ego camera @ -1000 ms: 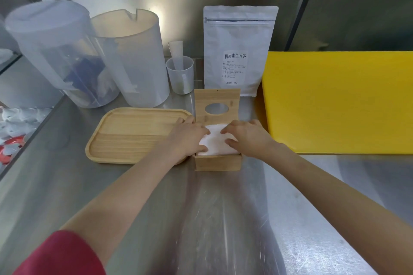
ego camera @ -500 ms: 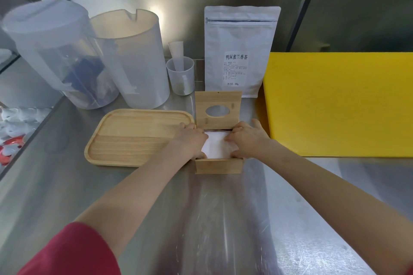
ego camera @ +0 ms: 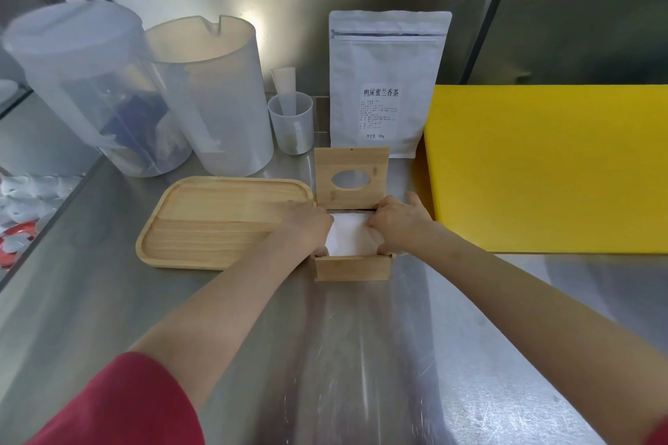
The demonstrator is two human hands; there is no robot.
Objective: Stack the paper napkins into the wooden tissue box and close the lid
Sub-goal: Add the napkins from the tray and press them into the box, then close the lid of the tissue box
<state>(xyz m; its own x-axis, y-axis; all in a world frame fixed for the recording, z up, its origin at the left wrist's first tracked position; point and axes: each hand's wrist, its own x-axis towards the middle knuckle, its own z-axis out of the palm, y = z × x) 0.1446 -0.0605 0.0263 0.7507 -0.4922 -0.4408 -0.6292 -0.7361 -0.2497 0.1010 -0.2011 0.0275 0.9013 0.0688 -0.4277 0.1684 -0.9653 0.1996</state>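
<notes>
- Napkins (ego camera: 349, 237) sit inside the wooden tissue box (ego camera: 352, 267); left hand (ego camera: 307, 229) and right hand (ego camera: 399, 224) press them, grasp unclear.
- Next: free both hands, swing the lid (ego camera: 351, 177), upright at 12 o'clock, down.

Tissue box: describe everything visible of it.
The tissue box is a small square box of pale wood standing on the steel counter, beside the wooden tray. Its hinged lid, with an oval slot, stands open and upright at the back. White napkins fill it. The left hand and right hand press down on the napkins from either side.
</notes>
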